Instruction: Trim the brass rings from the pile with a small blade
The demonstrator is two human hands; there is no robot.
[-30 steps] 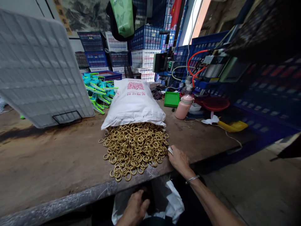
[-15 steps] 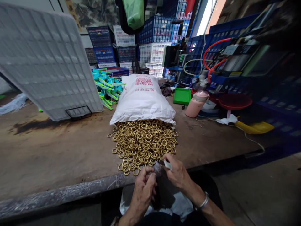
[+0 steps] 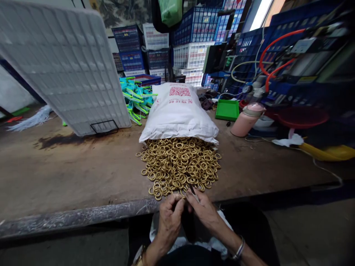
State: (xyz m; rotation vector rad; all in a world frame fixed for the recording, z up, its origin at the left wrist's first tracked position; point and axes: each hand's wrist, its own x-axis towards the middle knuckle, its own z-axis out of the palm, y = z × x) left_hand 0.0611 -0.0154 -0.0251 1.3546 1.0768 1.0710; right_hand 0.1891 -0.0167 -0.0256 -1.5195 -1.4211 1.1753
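A heap of gold-coloured rings (image 3: 180,162) spills from the open mouth of a white sack (image 3: 180,111) to the table's front edge. My left hand (image 3: 169,218) is at that edge, thumb and fingers pinched on a ring that shows as a thin gold curve at the fingertips. Close against it, my right hand (image 3: 203,210) has its fingers closed round a small dark, pointed tool (image 3: 192,190) with a pale part. The fingertips of both hands nearly touch just below the nearest rings.
A pale ribbed panel (image 3: 74,70) stands at the left on the wooden table (image 3: 83,177). Behind are teal and green pieces (image 3: 137,96) and stacked crates (image 3: 191,55). At the right are a green tray (image 3: 227,110), a pink bottle (image 3: 246,120) and a yellow scoop (image 3: 327,151).
My right hand has moved in beside my left hand, bringing the dark tool to the left fingertips. The whole view has shifted, with the table's contents sitting further right for the sack and bottle.
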